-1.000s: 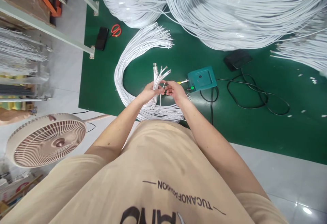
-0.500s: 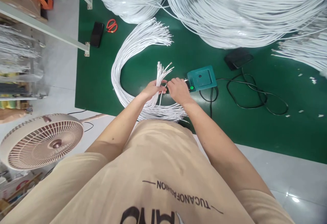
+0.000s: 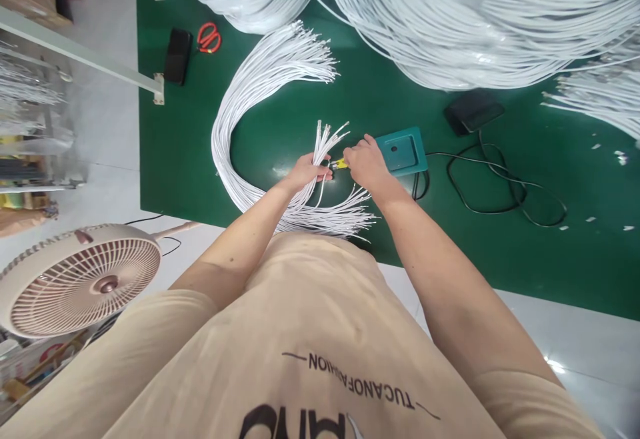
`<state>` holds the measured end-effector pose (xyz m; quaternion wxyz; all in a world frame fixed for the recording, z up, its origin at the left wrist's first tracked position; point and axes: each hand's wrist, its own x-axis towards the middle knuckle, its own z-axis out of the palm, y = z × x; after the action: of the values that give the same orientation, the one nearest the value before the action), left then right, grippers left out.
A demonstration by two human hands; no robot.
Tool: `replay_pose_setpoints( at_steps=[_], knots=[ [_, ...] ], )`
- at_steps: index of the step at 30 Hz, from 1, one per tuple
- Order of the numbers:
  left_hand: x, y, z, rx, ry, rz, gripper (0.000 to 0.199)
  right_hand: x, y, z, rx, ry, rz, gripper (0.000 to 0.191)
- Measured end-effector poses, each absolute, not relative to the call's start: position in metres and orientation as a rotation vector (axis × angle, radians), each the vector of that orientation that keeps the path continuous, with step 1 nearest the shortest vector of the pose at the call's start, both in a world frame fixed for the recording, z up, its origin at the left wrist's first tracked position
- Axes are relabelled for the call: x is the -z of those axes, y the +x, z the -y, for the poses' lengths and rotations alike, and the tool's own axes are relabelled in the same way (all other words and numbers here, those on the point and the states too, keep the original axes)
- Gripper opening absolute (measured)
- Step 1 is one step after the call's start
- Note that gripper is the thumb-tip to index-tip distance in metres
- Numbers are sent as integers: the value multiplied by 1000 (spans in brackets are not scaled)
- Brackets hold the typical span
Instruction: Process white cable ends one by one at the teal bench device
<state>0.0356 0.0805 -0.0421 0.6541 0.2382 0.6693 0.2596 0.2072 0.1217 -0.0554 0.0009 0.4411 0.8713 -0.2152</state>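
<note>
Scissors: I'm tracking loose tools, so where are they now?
In the head view, the scissors lie at the upper left on the green table, just right of the black phone and left of the curved white cables.

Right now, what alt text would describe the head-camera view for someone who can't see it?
The person's left hand holds a bunch of white wires while the right hand grips a yellow tool, partly hidden, over a green table. Around them lie more white wire bundles, a teal device, red-handled scissors and a black phone.
</note>
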Motion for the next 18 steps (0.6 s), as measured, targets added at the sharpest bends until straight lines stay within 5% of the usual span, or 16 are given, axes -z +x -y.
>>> replay_pose_setpoints(
  at_steps=[18],
  knots=[
    [47,48,-82,-499,533,-1615,34,50,216,-114,556,1583,-2742,34]
  ],
)
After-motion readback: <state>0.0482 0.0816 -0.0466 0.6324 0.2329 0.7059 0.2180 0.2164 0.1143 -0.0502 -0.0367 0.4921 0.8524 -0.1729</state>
